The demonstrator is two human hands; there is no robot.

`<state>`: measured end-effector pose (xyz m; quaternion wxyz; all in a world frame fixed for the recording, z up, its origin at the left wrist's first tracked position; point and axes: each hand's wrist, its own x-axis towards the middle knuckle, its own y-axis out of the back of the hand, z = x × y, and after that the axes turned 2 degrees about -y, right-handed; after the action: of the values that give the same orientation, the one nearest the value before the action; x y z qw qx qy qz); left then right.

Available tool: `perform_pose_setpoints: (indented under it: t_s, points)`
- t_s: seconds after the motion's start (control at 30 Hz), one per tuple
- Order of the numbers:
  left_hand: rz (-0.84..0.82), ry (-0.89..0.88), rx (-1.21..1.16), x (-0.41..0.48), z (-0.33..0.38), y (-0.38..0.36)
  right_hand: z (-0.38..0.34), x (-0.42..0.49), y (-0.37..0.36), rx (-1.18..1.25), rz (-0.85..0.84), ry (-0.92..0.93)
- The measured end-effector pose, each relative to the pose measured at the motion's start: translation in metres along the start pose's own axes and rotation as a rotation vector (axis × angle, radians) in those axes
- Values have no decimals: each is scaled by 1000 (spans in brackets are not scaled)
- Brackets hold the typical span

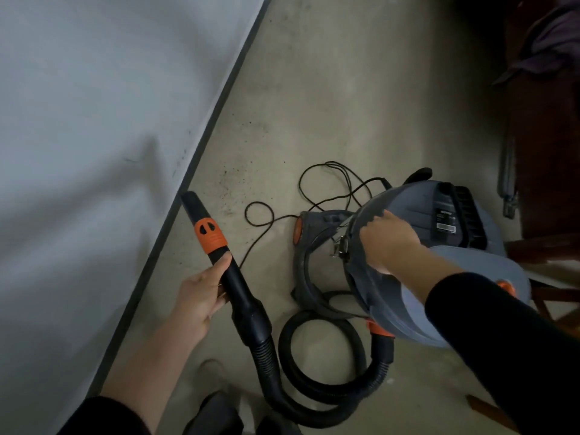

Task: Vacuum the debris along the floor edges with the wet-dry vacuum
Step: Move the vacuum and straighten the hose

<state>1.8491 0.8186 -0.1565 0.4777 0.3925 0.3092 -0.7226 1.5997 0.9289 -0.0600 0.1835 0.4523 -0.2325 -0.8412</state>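
Left hand (201, 296) grips black, orange-collared nozzle (207, 234); right hand (389, 240) clasps grey wet-dry vacuum (408, 199) lid rim; label (445, 219) illegible.

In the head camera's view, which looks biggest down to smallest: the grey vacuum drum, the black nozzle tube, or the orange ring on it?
1. Grey vacuum drum, clearly largest.
2. Black nozzle tube.
3. Orange ring, smallest.
No close calls.

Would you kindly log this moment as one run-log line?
left hand: grips black vacuum nozzle with orange collar | right hand: holds grey vacuum canister | dark debris: beside dark baseboard
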Motion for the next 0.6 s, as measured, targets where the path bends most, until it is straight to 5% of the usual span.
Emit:
perform_pose_setpoints:
  t_s: [0.13,0.37,0.5,0.6]
  points:
    - [-3,-13,15,0,6,-26,73,5,-6,136,110,-16]
    - [-9,-66,66,-13,12,-58,177,-5,-58,-480,80,306]
    - [7,-80,82,-21,4,-66,192,18,-85,-519,420,511]
    - [2,-81,96,-25,1,-69,193,24,-93,-440,501,540]
